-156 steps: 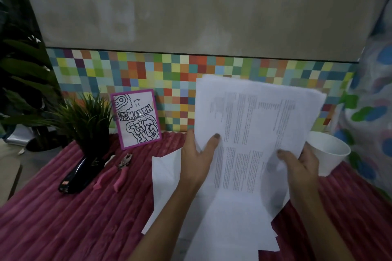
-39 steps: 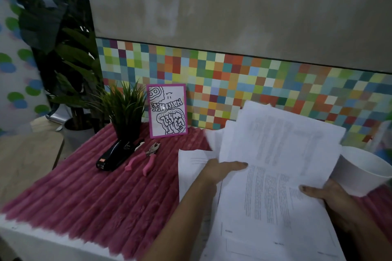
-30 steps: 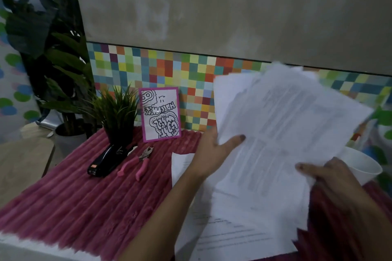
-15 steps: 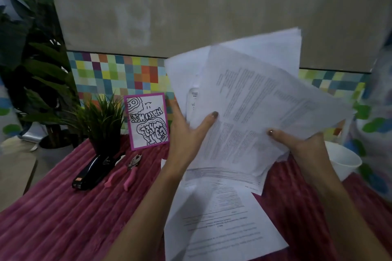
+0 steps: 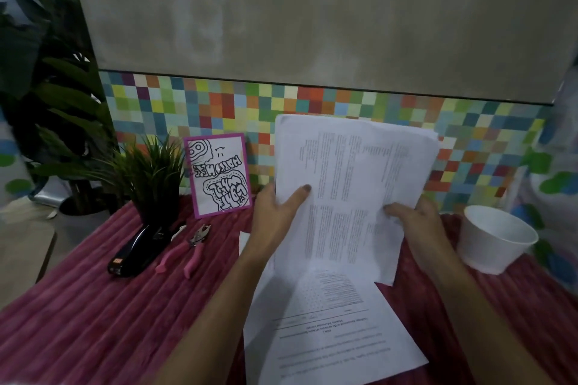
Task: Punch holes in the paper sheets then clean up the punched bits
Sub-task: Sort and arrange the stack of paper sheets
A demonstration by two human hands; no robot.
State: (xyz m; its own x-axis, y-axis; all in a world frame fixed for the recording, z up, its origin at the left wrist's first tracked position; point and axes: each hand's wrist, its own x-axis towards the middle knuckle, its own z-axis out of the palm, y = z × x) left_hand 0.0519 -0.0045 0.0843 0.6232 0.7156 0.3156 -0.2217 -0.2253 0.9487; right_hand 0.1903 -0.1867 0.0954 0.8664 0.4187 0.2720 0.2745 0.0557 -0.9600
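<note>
upright, paper stack [image 5: 353,184] held above red cloth [image 5: 93,322]: left hand [image 5: 275,212] grips left edge, right hand [image 5: 416,222] pinches right edge; more sheets [image 5: 328,337] flat beneath; pink punch [image 5: 190,244] lies left, untouched

Ribbed maroon cloth [image 5: 93,322] bears stapler [image 5: 137,250], pink punch [image 5: 189,248], plant [image 5: 150,175], card [image 5: 219,175], cup [image 5: 497,241], loose sheet [image 5: 331,337].

Holding paper sheets [image 5: 353,178] up between left hand [image 5: 275,209] and right hand [image 5: 416,219]. Pink hole punch [image 5: 187,248] beside black stapler [image 5: 136,248] on counter [image 5: 78,316].

One head cam, wide-angle, looks fwd & down, close over table [image 5: 93,322], facing tiled wall [image 5: 219,109].
</note>
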